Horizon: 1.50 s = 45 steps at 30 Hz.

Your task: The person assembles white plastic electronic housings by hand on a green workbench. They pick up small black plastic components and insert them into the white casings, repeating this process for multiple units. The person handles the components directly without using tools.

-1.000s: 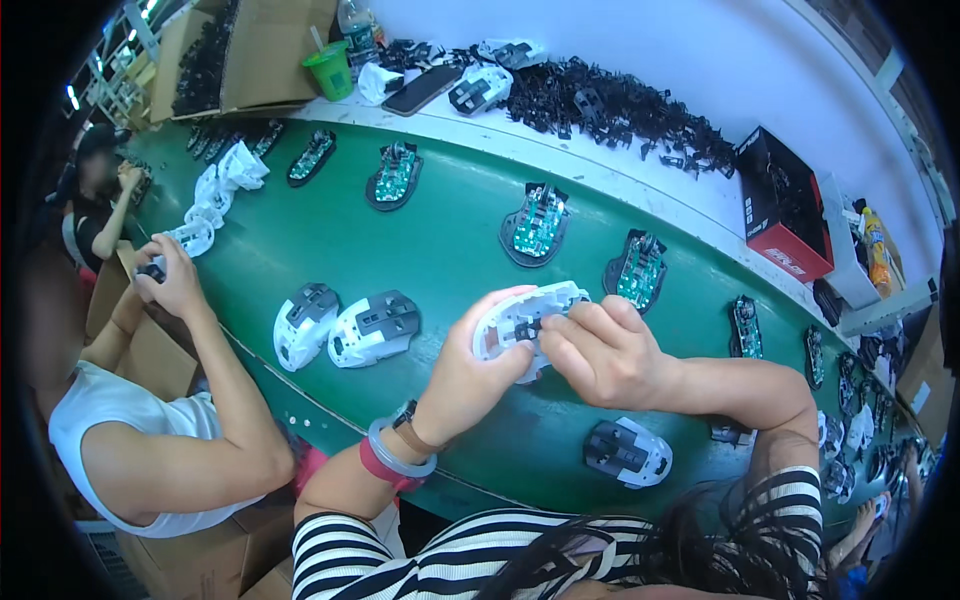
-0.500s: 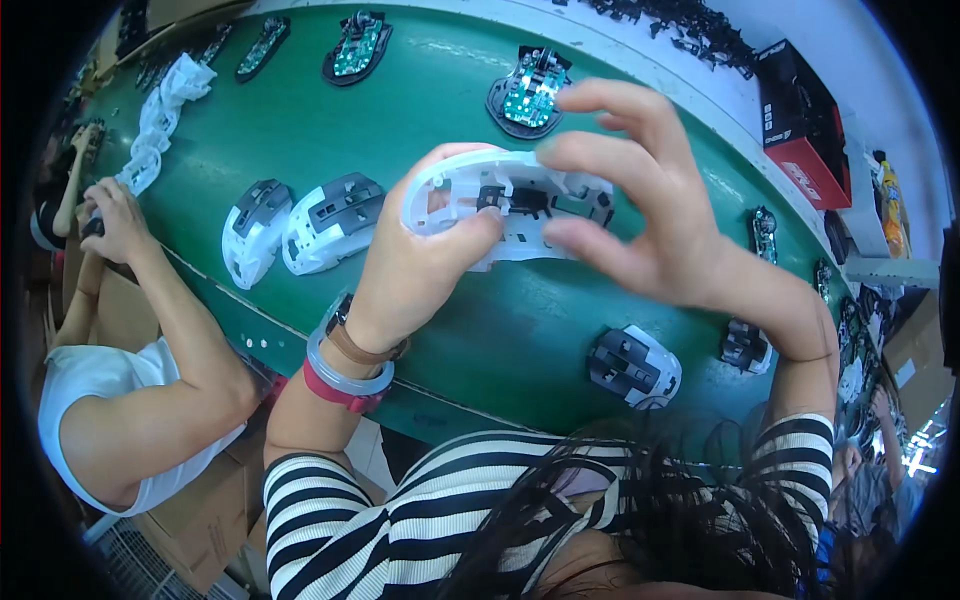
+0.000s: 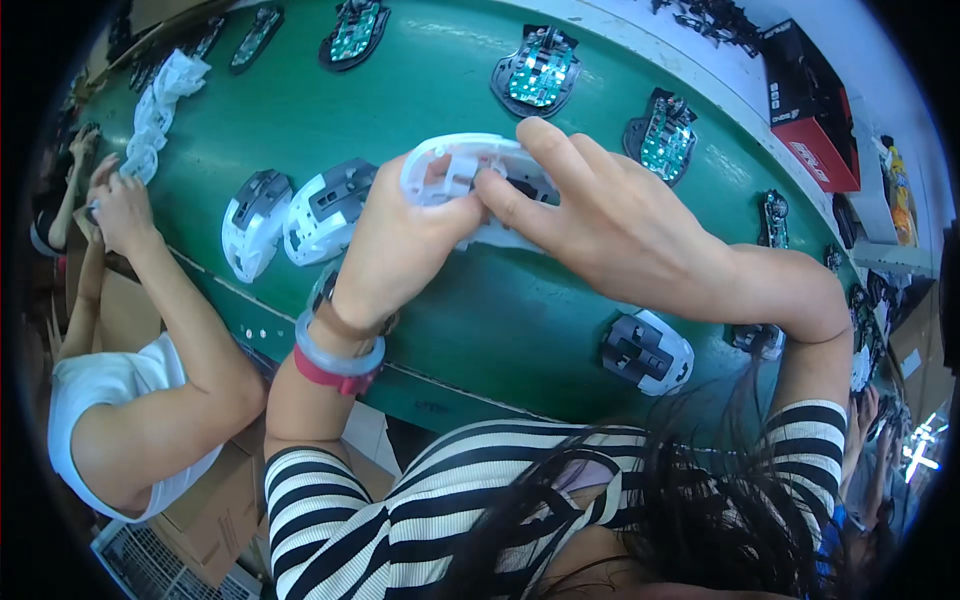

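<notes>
We see the inner face of a white computer-mouse shell [image 3: 455,163], held up above the green worktable [image 3: 480,345]. We note the left hand [image 3: 395,245] grasping the shell's left end, its thumb over the near rim. The right hand [image 3: 620,215] bends over the shell's right part, its thumb reaching inside near the left thumb; we cannot tell whether it pinches a part there. To the left we mark two white-and-grey mouse covers [image 3: 330,212] side by side; nearer the person, to the right, lies a third cover [image 3: 648,352]. Beyond the hands we find mouse bases with exposed green circuitry [image 3: 540,72]
</notes>
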### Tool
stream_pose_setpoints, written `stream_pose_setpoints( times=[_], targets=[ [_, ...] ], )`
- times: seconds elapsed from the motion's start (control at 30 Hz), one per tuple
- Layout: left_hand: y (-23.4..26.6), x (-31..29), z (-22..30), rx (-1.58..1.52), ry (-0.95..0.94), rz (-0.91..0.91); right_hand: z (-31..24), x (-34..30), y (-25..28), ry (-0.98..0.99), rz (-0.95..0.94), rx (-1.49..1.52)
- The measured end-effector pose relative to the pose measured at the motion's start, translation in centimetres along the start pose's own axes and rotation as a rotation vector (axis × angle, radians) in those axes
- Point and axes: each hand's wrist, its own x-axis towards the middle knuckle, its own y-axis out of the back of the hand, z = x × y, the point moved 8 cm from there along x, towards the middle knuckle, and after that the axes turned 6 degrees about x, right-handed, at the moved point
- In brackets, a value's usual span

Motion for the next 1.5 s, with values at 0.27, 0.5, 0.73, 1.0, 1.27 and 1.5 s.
stream_pose_setpoints(
  times=[0.27,0.5,0.73,1.0,1.27,1.5],
  targets=[
    [-0.8,-1.1,1.0,-0.024,-0.026,-0.027,-1.0,-0.9,1.0,-0.146,0.005,0.107],
    [-1.6,-1.3,1.5,-0.121,-0.048,0.039,2.0,-1.4,2.4,-0.318,0.070,0.685],
    [-0.4,-1.8,1.1,-0.157,-0.031,0.148,2.4,-0.1,1.1,-0.355,0.170,0.769],
    [0.1,-0.9,0.2,-0.145,-0.048,0.130,0.7,0.4,0.1,-0.275,-0.052,0.221],
    [-1.3,-1.1,2.0,-0.224,-0.012,0.019,1.6,-5.2,6.3,0.077,0.444,-0.054],
    [-5.3,0.6,-0.2,-0.984,0.352,-0.619,48.0,-43.2,10.0,-1.092,-0.601,-0.418]
  ],
)
